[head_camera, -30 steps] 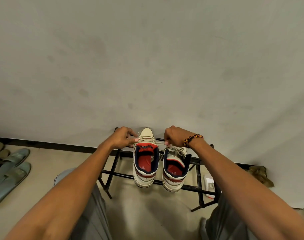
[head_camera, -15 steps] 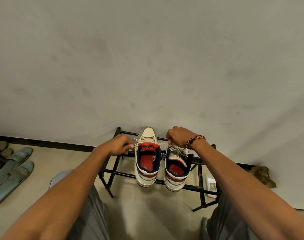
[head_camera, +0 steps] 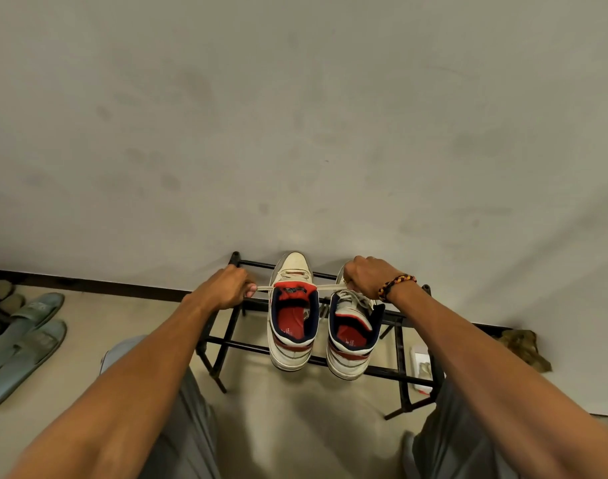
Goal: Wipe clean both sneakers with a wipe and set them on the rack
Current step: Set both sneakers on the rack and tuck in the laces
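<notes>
Two white sneakers with red insoles and navy collars stand side by side on the black metal rack [head_camera: 233,343], toes to the wall. The left sneaker [head_camera: 293,318] has its lace pulled taut sideways across the tongue. My left hand [head_camera: 226,286] pinches one end of that lace to the left of the shoe. My right hand [head_camera: 368,276], with a beaded bracelet on the wrist, grips the other end above the right sneaker [head_camera: 351,335], hiding that shoe's toe. No wipe shows in either hand.
A white wipe packet [head_camera: 421,369] lies on the floor under the rack's right end. A crumpled brownish cloth [head_camera: 523,345] sits by the wall at right. Grey slides [head_camera: 26,335] and other footwear lie at far left. My knees frame the bottom.
Both hands have drawn apart, stretching the left sneaker's lace straight across the shoe. The sneakers stay in place on the rack.
</notes>
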